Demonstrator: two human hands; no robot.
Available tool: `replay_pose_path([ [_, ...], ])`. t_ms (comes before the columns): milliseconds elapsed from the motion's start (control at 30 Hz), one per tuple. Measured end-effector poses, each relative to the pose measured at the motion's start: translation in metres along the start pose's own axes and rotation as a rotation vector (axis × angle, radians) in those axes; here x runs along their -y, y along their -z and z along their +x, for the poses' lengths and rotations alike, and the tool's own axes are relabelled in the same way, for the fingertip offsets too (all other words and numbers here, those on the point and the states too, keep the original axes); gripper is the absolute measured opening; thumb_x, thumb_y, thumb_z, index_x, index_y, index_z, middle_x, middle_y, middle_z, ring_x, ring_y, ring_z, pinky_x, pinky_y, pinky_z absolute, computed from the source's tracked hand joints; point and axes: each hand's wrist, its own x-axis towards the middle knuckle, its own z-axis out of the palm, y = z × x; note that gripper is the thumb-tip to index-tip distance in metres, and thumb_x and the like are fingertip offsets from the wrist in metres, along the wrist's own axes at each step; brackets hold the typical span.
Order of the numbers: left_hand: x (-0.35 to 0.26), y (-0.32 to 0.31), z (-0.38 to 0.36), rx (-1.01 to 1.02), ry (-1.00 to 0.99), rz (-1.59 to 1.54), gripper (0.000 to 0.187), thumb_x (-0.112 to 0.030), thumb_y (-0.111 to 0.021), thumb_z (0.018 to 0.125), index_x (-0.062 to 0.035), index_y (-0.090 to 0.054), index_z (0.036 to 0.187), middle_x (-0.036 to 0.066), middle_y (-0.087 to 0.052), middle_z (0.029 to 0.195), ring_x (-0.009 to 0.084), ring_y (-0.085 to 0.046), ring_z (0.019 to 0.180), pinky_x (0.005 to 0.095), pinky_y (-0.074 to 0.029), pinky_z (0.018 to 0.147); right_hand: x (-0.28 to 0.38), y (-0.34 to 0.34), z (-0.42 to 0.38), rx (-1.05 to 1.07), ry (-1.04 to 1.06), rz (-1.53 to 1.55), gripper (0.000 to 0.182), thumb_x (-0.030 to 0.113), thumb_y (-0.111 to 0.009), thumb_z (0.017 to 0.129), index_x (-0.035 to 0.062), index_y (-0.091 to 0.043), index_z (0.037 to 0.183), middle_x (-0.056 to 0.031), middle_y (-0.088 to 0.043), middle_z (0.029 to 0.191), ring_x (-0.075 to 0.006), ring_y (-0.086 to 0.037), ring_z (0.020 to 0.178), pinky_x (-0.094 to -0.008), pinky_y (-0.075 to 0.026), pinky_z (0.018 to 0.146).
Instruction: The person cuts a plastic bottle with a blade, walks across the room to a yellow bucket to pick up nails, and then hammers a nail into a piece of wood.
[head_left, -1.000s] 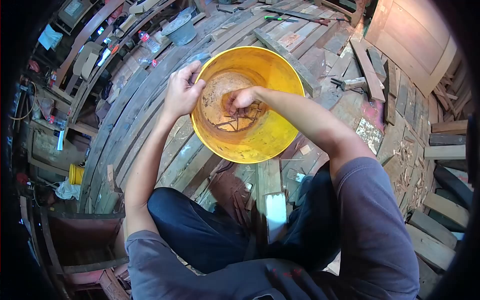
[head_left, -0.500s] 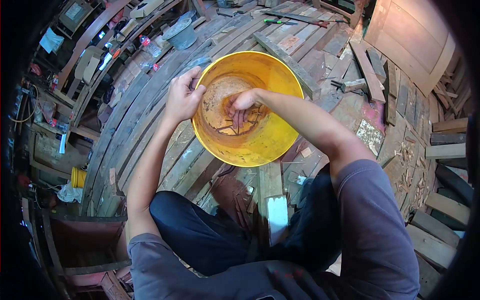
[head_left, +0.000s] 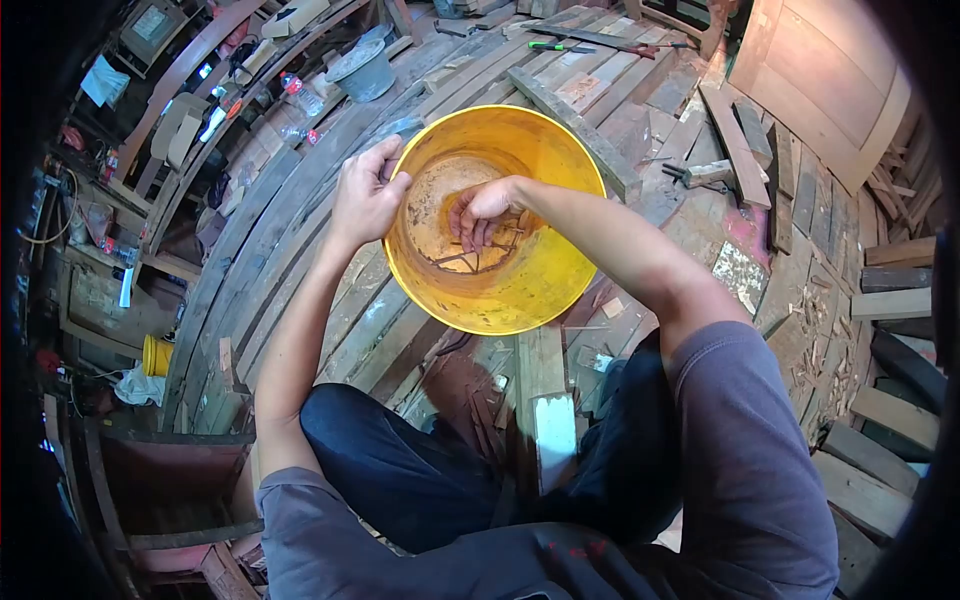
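Note:
A yellow bucket [head_left: 560,270] is tilted so that its mouth faces me, above my crossed legs. My left hand [head_left: 368,196] is closed over its left rim, thumb on the near side and fingers behind. My right hand [head_left: 484,212] reaches down inside, fingers bent and drawn together at the bottom. Around its fingertips lie several thin dark pieces, which look like long rusty nails [head_left: 456,258]. Whatever is between those fingers is too small to make out. Brown dirt stains the bucket's floor and inner wall.
Before me, a narrow wooden block [head_left: 553,440] stands between my legs. Planks [head_left: 735,145] and a clamp-like tool [head_left: 690,174] lie to the right, near wood chips [head_left: 815,320]. A grey bucket [head_left: 360,70] stands at the back left. A saw [head_left: 600,38] lies far off.
My right hand's fingers have shifted slightly and drawn closer together at the bottom of the bucket. My left hand keeps its hold on the rim.

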Motion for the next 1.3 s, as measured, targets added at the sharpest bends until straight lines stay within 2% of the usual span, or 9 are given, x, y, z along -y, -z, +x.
replay_pose_path([
  [600, 0.019, -0.003, 0.004, -0.011, 0.084, -0.069, 0.026, -0.008, -0.061, 0.07, -0.0019, -0.036, 0.075, 0.006, -0.028, 0.064, 0.0158, -0.033, 0.061, 0.0334, -0.03, 0.056, 0.012, 0.003, -0.018, 0.137, 0.05, 0.057, 0.016, 0.01, -0.063, 0.09, 0.0033, -0.063, 0.105, -0.0136, -0.072, 0.098, -0.0203, -0.071, 0.08, -0.0308, -0.056, 0.069],
  [700, 0.035, -0.004, 0.008, -0.05, 0.102, -0.074, 0.024, -0.012, -0.061, 0.07, 0.0014, -0.042, 0.077, 0.014, -0.035, 0.061, 0.0246, -0.038, 0.056, 0.0389, -0.035, 0.054, 0.025, 0.003, -0.035, 0.101, 0.082, 0.099, 0.015, 0.009, -0.064, 0.09, 0.0016, -0.062, 0.103, -0.0146, -0.072, 0.096, -0.0198, -0.07, 0.08, -0.0303, -0.056, 0.073],
  [833, 0.064, 0.014, 0.01, 0.021, 0.161, 0.011, 0.019, -0.012, -0.06, 0.07, 0.0017, -0.049, 0.079, 0.016, -0.042, 0.062, 0.0269, -0.048, 0.058, 0.0389, -0.039, 0.057, 0.061, -0.002, -0.068, 0.073, 0.293, 0.115, 0.016, 0.01, -0.066, 0.09, 0.0011, -0.061, 0.102, -0.0151, -0.07, 0.093, -0.0194, -0.069, 0.081, -0.0293, -0.055, 0.076],
  [867, 0.092, 0.016, 0.009, 0.081, 0.179, 0.007, 0.019, -0.012, -0.06, 0.071, 0.0023, -0.053, 0.082, 0.013, -0.053, 0.067, 0.0242, -0.054, 0.064, 0.0392, -0.041, 0.059, 0.075, -0.007, -0.084, 0.008, 0.35, 0.115, 0.016, 0.01, -0.066, 0.09, 0.0008, -0.06, 0.102, -0.0147, -0.07, 0.091, -0.0196, -0.069, 0.081, -0.0291, -0.054, 0.076],
  [967, 0.139, 0.021, -0.015, 0.068, 0.393, -0.369, 0.023, -0.012, -0.06, 0.071, 0.0017, -0.059, 0.09, 0.008, -0.064, 0.082, 0.02, -0.058, 0.074, 0.0372, -0.046, 0.064, 0.113, -0.017, -0.123, -0.123, 0.575, 0.166, 0.018, 0.012, -0.068, 0.09, 0.0014, -0.059, 0.102, -0.0141, -0.069, 0.091, -0.02, -0.068, 0.081, -0.0306, -0.053, 0.078],
  [1033, 0.137, 0.038, -0.046, 0.09, 0.491, -0.434, 0.049, -0.007, -0.057, 0.07, -0.0004, -0.063, 0.119, 0.007, -0.066, 0.103, 0.0195, -0.061, 0.095, 0.0299, -0.048, 0.082, 0.136, -0.029, -0.147, -0.193, 0.683, 0.248, 0.018, 0.012, -0.069, 0.089, 0.002, -0.059, 0.1, -0.014, -0.069, 0.091, -0.0202, -0.067, 0.081, -0.0314, -0.052, 0.079],
  [1100, 0.151, 0.051, -0.08, 0.077, 0.724, -0.48, 0.048, -0.005, -0.054, 0.07, -0.0007, -0.063, 0.117, 0.008, -0.066, 0.102, 0.0188, -0.061, 0.095, 0.03, -0.048, 0.082, 0.153, -0.048, -0.172, -0.244, 0.759, 0.242, 0.026, 0.013, -0.068, 0.09, 0.0011, -0.059, 0.111, -0.0134, -0.069, 0.092, -0.0197, -0.066, 0.082, -0.0319, -0.052, 0.079],
  [1167, 0.195, 0.054, -0.123, -0.049, 0.78, -0.534, 0.051, -0.004, -0.053, 0.069, -0.0008, -0.063, 0.119, 0.007, -0.066, 0.098, 0.0171, -0.062, 0.086, 0.0301, -0.049, 0.07, 0.159, -0.066, -0.189, -0.321, 0.797, 0.269, 0.032, 0.013, -0.068, 0.09, 0.0007, -0.058, 0.118, -0.013, -0.069, 0.093, -0.0193, -0.066, 0.081, -0.032, -0.052, 0.079],
  [1300, 0.208, 0.101, -0.202, -0.112, 1.01, -0.537, 0.033, -0.004, -0.054, 0.068, -0.0024, -0.062, 0.1, 0.004, -0.059, 0.07, 0.0113, -0.048, 0.045, 0.0264, -0.034, 0.039, 0.159, -0.079, -0.207, -0.376, 0.773, 0.186, 0.04, 0.011, -0.069, 0.089, 0.0009, -0.056, 0.126, -0.0124, -0.069, 0.097, -0.0155, -0.065, 0.077, -0.029, -0.053, 0.076],
])
